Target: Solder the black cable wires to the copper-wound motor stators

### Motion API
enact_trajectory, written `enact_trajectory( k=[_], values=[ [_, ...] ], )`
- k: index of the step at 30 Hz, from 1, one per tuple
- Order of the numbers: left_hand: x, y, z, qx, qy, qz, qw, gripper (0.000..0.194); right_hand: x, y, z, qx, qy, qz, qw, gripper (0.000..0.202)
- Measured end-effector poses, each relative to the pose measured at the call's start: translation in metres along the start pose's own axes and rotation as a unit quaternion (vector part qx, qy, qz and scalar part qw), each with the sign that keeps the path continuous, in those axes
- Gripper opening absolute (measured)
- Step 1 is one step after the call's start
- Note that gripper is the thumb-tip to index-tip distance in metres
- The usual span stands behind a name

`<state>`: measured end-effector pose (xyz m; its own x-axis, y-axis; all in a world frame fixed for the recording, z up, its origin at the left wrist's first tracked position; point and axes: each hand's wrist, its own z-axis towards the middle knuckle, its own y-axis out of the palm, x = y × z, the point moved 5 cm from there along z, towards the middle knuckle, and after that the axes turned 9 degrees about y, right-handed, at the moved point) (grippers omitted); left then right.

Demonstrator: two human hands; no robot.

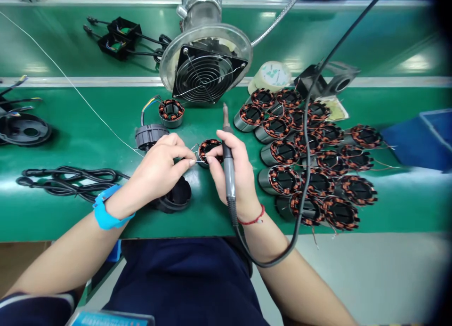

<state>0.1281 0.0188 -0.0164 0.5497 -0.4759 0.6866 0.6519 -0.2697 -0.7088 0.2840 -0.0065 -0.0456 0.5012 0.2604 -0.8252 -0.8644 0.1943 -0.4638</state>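
Wound stator (211,146), 1 in work, on the counter (208,217), between the left hand (164,156) and the right hand (236,168). Far left, 1 dark round housing (23,134), loose wire ends behind it. Next, black cables (70,180) bundled in loops, likely to avoid tangles; number unclear. Further back, 2 black boxes (120,36) side by side, green board showing in each. Then 1 grey ribbed part (151,135) and 1 black cup (180,194), both partly hidden by the left hand and probably kept close for easy reach. Left hand: thumb and index pinch a thin wire (200,161) just beside the stator, a fingertip grip that suits fine positioning. Behind it, 1 spare stator (171,113), coloured wires next to it. Above, 1 fan (203,81) in a duct mouth, presumably placed to draw off fumes. Right hand: holds 1 soldering iron (229,170) along the fingers, tip pointing away, seemingly so the thumb and forefinger are free; those nearly meet at the stator's rim, can't tell if they pinch the wire too. Behind on the right, 1 tape roll (271,76). Below it, grouped stators (331,162), 17 counted (iron's cable crosses them in view, might hide one), packed close, likely to save space. Far right, 1 blue bin (416,140).
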Motion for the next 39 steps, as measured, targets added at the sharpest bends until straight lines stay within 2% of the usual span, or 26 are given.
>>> enact_trajectory(
  k=[3, 7, 11, 13, 15, 23, 32, 39],
  values=[
    [0.001, 0.001, 0.001, -0.001, -0.003, 0.009, 1.000, 0.018, -0.004, -0.007, -0.004, 0.007, -0.014, -0.028, 0.999, 0.045],
    [0.004, 0.003, 0.002, -0.002, -0.010, 0.020, 1.000, 0.018, -0.004, -0.026, -0.021, 0.058, -0.011, -0.001, 0.998, 0.042],
    [0.004, 0.003, 0.003, 0.004, -0.027, 0.028, 0.999, 0.016, -0.003, -0.041, -0.045, 0.125, 0.000, 0.063, 0.990, 0.034],
    [0.003, 0.003, 0.003, 0.009, -0.031, 0.030, 0.999, 0.016, -0.002, -0.047, -0.057, 0.178, 0.003, 0.117, 0.977, 0.027],
    [0.002, 0.004, 0.004, 0.010, -0.034, 0.030, 0.999, 0.015, -0.001, -0.050, -0.065, 0.202, 0.002, 0.157, 0.967, 0.023],
    [0.003, 0.004, 0.004, 0.007, -0.039, 0.035, 0.999, 0.016, 0.003, -0.046, -0.073, 0.128, -0.022, 0.092, 0.987, 0.022],
    [0.003, 0.005, 0.004, 0.014, -0.046, 0.025, 0.999, 0.015, 0.001, -0.042, -0.071, 0.113, -0.020, 0.074, 0.991, 0.024],
    [0.004, 0.005, 0.004, 0.020, -0.047, 0.017, 0.999, 0.015, 0.000, -0.043, -0.070, 0.139, -0.026, 0.080, 0.987, 0.023]
  ],
)
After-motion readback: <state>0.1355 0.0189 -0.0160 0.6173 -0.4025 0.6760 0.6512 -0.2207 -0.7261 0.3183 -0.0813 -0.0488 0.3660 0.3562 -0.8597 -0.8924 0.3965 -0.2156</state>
